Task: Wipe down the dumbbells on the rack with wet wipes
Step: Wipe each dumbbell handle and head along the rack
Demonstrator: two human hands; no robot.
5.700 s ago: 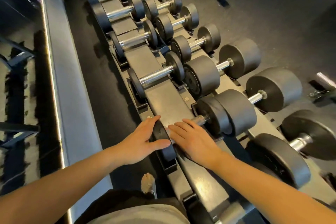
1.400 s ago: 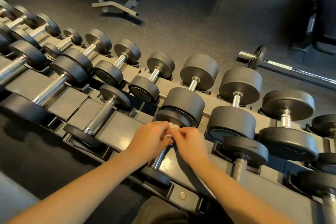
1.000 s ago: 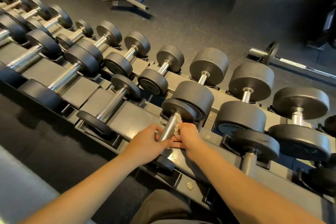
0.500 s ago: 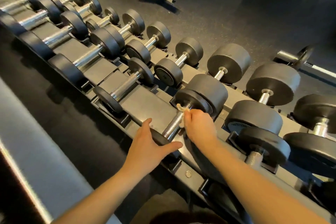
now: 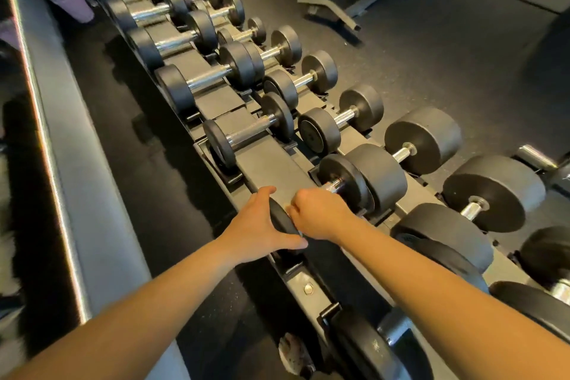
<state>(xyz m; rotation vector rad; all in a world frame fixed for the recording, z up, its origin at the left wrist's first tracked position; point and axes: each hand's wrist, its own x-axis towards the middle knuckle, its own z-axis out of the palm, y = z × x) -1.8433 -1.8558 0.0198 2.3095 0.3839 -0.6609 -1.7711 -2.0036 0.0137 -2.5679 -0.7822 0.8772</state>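
A small black dumbbell (image 5: pixel 345 177) with a chrome handle lies on the near tier of the dark rack (image 5: pixel 265 163). My left hand (image 5: pixel 262 225) grips its near end plate, thumb on one side and fingers over the rim. My right hand (image 5: pixel 320 213) is curled round the handle close to that near plate. The wet wipe is hidden inside the right fist. Only a short bit of chrome handle shows beyond my knuckles.
Several more dumbbells fill both tiers, smaller ones (image 5: pixel 246 133) to the upper left, big ones (image 5: pixel 422 139) to the right. A grey ledge (image 5: pixel 77 163) runs along the left. A bench frame (image 5: pixel 333 9) stands on the dark floor behind. A shoe (image 5: pixel 293 355) shows below.
My right hand has slid down the handle from the far plate toward the near plate, hiding the wipe. My left hand stays on the near plate. The view has swung left.
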